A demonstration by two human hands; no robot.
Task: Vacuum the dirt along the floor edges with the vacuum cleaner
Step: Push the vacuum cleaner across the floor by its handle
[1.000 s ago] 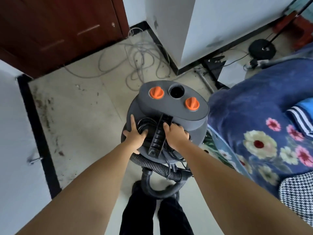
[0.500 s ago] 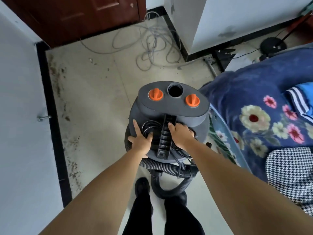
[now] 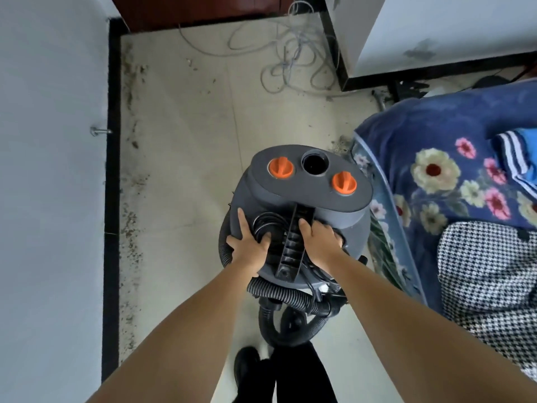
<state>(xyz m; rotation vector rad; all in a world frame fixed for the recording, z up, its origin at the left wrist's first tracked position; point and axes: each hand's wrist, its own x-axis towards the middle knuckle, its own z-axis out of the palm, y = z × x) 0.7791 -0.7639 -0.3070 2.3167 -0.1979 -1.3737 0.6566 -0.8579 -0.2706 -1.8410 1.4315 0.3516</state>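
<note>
We grip the vacuum cleaner (image 3: 302, 210) with both hands, our left hand (image 3: 250, 245) and right hand (image 3: 321, 239) curled over its top either side of the handle (image 3: 293, 242). Its hose (image 3: 290, 298) trails by our feet and loose cables (image 3: 290, 62) lie ahead, so we judge a snag or trip likely.

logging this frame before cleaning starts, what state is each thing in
vacuum cleaner: upright on the floor, top port open, nothing plugged in
hose: coiled at the base behind the body
left hand: grips the body's left side
right hand: curled into the recess beside the handle
floor edge: dirt along the baseboard, not vacuumed
cables: loose, tangled by the door
</note>
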